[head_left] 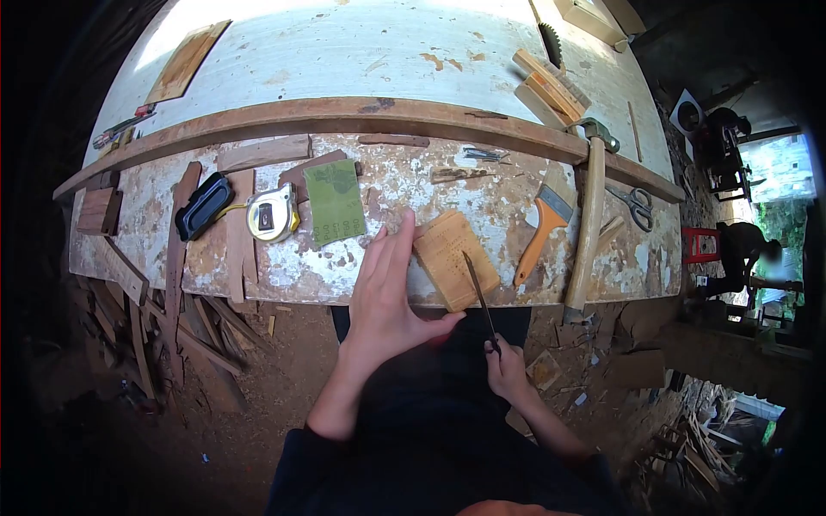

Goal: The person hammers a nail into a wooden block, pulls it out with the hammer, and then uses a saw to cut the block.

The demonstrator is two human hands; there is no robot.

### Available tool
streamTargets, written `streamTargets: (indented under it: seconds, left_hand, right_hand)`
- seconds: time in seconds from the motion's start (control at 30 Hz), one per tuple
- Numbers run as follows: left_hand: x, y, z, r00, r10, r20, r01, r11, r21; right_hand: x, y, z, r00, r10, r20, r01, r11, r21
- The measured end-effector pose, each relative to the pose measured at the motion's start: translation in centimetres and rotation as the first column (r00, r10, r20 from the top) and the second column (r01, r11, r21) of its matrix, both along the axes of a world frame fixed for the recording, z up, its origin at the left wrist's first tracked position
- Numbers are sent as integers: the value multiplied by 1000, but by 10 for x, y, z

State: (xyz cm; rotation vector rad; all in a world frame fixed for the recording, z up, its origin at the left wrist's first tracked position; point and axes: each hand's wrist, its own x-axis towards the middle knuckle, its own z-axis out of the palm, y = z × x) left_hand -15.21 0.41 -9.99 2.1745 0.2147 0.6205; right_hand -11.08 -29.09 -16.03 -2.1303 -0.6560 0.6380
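A small rectangular wooden block [454, 268] lies at the bench's front edge, its top face marked with a cluster of small dark spots. My left hand [385, 288] is beside it, fingers stretched out along its left side and thumb spread toward its near corner. In my right hand [509, 371], closed around a black handle, is a long narrow dark file-like tool [482, 297]. Its tip overlaps the block's top face. Left of the block lies a green sandpaper sheet [334, 205], and to the right an orange-handled paintbrush [544, 225].
A hammer [588, 215] and scissors [635, 206] lie right. A tape measure [272, 213] and black case [205, 206] sit left. A long wooden beam [344, 116] crosses the bench. Another person [748, 258] bends over at far right. Scrap wood [146, 344] litters the floor.
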Motion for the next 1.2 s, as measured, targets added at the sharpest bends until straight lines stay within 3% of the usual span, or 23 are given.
streamTargets:
  seconds: [0.2, 0.27, 0.37, 0.47, 0.57, 0.67, 0.77, 0.87, 1.0, 1.1, 1.2]
  left_hand:
    - [0, -2, -2, 1000, 12, -1, -12, 1000, 12]
    - [2, -1, -2, 1000, 2, 8, -2, 1000, -6]
    - [1, -2, -3, 1000, 17, 4, -18, 999, 33]
    - [0, -3, -1, 999, 28, -41, -28, 999, 20]
    - [2, -1, -2, 1000, 16, 16, -16, 999, 38]
    - [2, -1, -2, 1000, 1, 6, -1, 1000, 30]
    - [1, -4, 2, 999, 30, -32, -30, 1000, -9]
    - [1, -1, 0, 1000, 9, -10, -9, 1000, 0]
    - [2, -1, 2, 1000, 2, -17, -3, 1000, -12]
    - [1, -2, 4, 999, 10, -54, -12, 999, -32]
    - [2, 0, 1, 1000, -6, -20, 6, 1000, -14]
  right_hand:
    - [10, 39, 49, 999, 0, -52, -3, 999, -41]
    - [4, 7, 9, 1000, -4, 2, 4, 999, -37]
    - [8, -2, -3, 1000, 5, 15, -4, 999, -36]
    - [12, 36, 44, 1000, 25, -16, -26, 999, -37]
    - [4, 13, 13, 998, 1, 64, 5, 996, -94]
    - [3, 12, 7, 1000, 25, 0, -25, 1000, -3]
    - [16, 43, 41, 999, 23, -45, -22, 1000, 22]
    - [-1, 6, -19, 999, -9, 43, 9, 1000, 12]
    - [6, 23, 7, 1000, 15, 24, -13, 998, -68]
    - [3, 32, 3, 997, -16, 80, 16, 1000, -4]
    - [-6, -6, -65, 996, -38, 82, 30, 995, 96]
